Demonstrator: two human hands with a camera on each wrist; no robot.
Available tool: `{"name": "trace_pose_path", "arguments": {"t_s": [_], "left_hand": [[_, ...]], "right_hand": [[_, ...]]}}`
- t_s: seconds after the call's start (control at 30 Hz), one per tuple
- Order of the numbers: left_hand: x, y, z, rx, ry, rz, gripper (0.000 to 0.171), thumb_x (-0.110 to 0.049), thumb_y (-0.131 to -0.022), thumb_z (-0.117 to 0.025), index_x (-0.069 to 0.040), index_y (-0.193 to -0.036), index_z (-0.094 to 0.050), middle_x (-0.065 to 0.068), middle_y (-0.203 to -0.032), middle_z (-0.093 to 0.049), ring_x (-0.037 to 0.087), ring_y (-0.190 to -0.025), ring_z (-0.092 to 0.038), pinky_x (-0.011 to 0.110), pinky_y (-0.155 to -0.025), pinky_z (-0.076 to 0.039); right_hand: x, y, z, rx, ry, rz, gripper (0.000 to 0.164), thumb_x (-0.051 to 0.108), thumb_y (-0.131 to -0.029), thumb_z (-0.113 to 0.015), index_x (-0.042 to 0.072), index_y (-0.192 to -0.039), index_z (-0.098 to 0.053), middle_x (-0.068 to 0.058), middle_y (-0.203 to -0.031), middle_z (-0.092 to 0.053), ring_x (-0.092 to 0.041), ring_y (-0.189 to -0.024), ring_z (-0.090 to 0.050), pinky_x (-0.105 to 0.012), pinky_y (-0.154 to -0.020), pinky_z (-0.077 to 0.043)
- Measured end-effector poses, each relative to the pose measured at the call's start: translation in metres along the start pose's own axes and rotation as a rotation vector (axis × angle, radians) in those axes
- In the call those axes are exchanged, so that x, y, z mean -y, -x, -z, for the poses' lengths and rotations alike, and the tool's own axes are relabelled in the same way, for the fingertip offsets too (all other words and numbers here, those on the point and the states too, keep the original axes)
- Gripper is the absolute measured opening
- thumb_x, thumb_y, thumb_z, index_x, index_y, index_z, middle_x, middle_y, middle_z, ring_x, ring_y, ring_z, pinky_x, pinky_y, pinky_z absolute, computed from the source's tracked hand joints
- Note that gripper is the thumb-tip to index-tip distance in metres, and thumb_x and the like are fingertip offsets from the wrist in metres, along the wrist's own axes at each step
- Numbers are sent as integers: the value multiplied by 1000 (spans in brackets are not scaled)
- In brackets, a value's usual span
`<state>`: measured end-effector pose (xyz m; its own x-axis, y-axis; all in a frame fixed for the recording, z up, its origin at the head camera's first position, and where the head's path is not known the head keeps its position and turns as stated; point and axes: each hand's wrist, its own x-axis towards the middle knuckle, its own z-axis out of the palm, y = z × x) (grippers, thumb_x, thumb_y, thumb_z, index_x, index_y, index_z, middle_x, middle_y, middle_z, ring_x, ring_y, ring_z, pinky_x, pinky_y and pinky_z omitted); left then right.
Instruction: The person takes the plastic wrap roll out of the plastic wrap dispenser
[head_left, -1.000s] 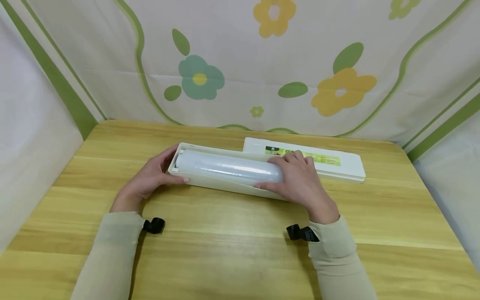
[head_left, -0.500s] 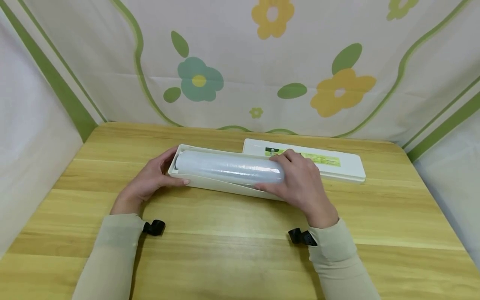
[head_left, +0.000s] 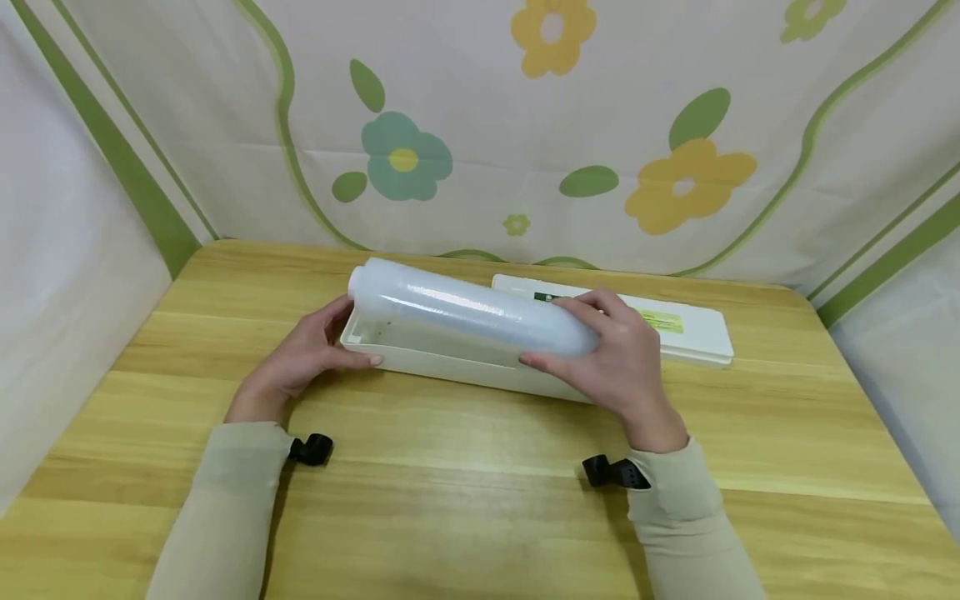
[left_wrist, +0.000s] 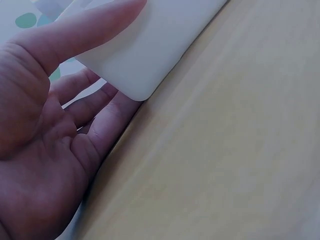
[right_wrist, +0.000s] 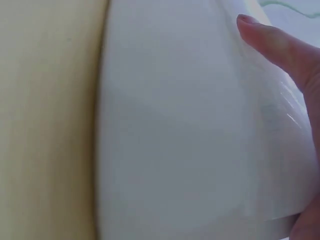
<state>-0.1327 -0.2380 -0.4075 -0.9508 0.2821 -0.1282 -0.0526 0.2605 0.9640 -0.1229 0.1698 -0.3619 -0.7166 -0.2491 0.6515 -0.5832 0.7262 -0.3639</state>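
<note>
A roll of cling film (head_left: 465, 304) lies tilted over a long white box (head_left: 450, 369), its left end raised above the rim and its right end lower. My right hand (head_left: 611, 350) grips the roll near that lower end, thumb on the near side and fingers over the far side. At the box's left end, my left hand (head_left: 303, 358) holds the box, with the thumb along the front wall and the fingers behind the corner. The left wrist view shows the box corner (left_wrist: 137, 65) between thumb and fingers. In the right wrist view the thumb (right_wrist: 275, 42) presses the shiny film.
A white lid (head_left: 693, 329) with a green and yellow label lies flat behind the box on the right. The wooden table (head_left: 450, 500) ends at a flower-printed curtain (head_left: 480, 183) at the back.
The roll's left end has risen out of the box, while its right end has shifted slightly right with my right hand. My left hand has stayed at the box's end.
</note>
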Motion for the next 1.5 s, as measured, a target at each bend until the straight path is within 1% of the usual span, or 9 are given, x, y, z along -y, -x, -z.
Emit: {"name": "trace_pose_path", "arguments": {"t_s": [0.17, 0.43, 0.53, 0.7, 0.83, 0.97, 1.2, 1.37, 1.5], "left_hand": [[0, 1, 1, 15, 8, 5, 99, -9, -84, -93, -28, -166, -41, 0, -160, -49, 21, -141, -45, 18, -107, -45], [0, 0, 1, 13, 2, 18, 102, -10, -85, -92, -30, -169, -37, 1, -160, -47, 23, -138, -47, 21, -106, -47], [0, -3, 1, 7, 10, 15, 100, -8, -84, -93, -32, -166, -41, 0, -156, -51, 23, -136, -47, 23, -105, -49], [-2, -8, 3, 9, 18, -3, 99, -2, -82, -91, -29, -164, -44, 2, -150, -54, 22, -133, -48, 24, -102, -50], [-3, -7, 8, 30, 13, -21, 105, 3, -83, -88, -21, -170, -35, 6, -161, -47, 22, -140, -43, 18, -105, -46], [-2, -5, 11, 30, 12, -16, 107, 2, -83, -88, -20, -171, -31, 6, -168, -41, 20, -148, -38, 13, -108, -41], [0, -6, 9, 21, 37, 15, 105, -2, -84, -90, -26, -169, -35, 2, -166, -44, 21, -146, -42, 18, -110, -42], [0, -6, 7, 16, 20, 20, 104, -7, -84, -92, -30, -168, -36, 2, -164, -45, 23, -143, -45, 19, -109, -44], [-1, -5, 10, 21, 21, 11, 104, -7, -85, -92, -28, -169, -35, 4, -165, -45, 25, -140, -46, 18, -107, -45]], "right_hand": [[2, -3, 9, -55, -19, 10, 73, 44, -49, -108, 11, -110, -86, -13, -101, -75, -31, -83, -71, -43, -69, -54], [2, -1, 19, -68, 6, 34, 73, 44, -47, -108, 11, -109, -86, -11, -101, -76, -29, -84, -71, -41, -69, -51], [2, 1, 25, -67, -6, 50, 73, 42, -46, -108, 11, -108, -87, -9, -101, -77, -27, -84, -71, -40, -69, -50], [5, 6, 38, -35, -20, 83, 72, 45, -50, -106, 12, -110, -86, -7, -103, -77, -25, -86, -72, -36, -71, -49], [7, 13, 46, -25, -34, 113, 72, 64, -64, -98, 12, -111, -86, -9, -103, -77, -28, -91, -72, -33, -73, -48], [6, 21, 50, -6, -40, 138, 77, 80, -76, -81, 11, -110, -86, -11, -102, -77, -29, -89, -72, -31, -74, -48], [1, 33, 55, 18, -34, 174, 79, 85, -79, -73, 13, -108, -87, -9, -103, -78, -29, -88, -73, -33, -77, -50], [-2, 47, 61, 29, -28, 156, 81, 86, -77, -74, 12, -107, -87, -8, -103, -78, -30, -91, -73, -34, -80, -50], [-7, 58, 63, 23, -36, 138, 80, 87, -76, -75, 13, -105, -88, -8, -102, -79, -30, -91, -72, -30, -81, -49]]}}
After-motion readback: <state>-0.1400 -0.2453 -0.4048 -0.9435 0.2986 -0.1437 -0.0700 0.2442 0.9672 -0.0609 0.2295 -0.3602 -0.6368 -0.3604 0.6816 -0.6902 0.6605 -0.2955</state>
